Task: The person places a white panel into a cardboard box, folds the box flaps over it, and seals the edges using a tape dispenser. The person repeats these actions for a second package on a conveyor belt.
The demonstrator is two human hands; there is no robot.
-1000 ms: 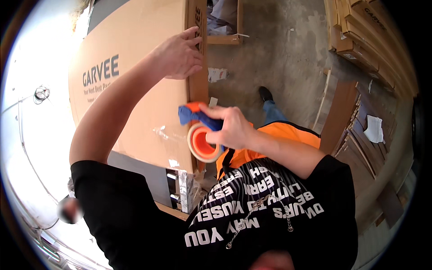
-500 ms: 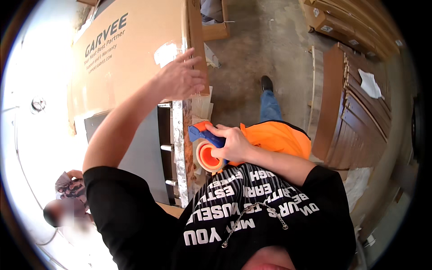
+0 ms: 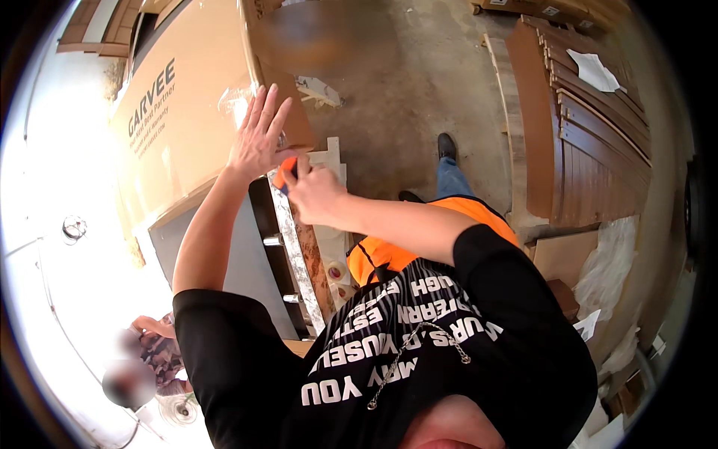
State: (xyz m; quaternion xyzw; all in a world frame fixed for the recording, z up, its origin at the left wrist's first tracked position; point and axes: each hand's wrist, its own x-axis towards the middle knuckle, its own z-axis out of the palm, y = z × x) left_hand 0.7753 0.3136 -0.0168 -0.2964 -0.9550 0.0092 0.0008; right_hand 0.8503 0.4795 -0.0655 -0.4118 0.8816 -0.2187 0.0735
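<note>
Has a large cardboard box (image 3: pixel 198 97) ahead on the left. Rests the left hand (image 3: pixel 255 144), spread and gripping nothing, on its near right corner. Grips in the right hand (image 3: pixel 318 196) an orange-and-blue tape dispenser (image 3: pixel 284 173), partly hidden, just beside the left hand.

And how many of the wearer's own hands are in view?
2: the left hand, spread at the carton's near end, and the right hand, below and to its right, gripping an orange-and-blue tool. Neither is hidden.
</note>
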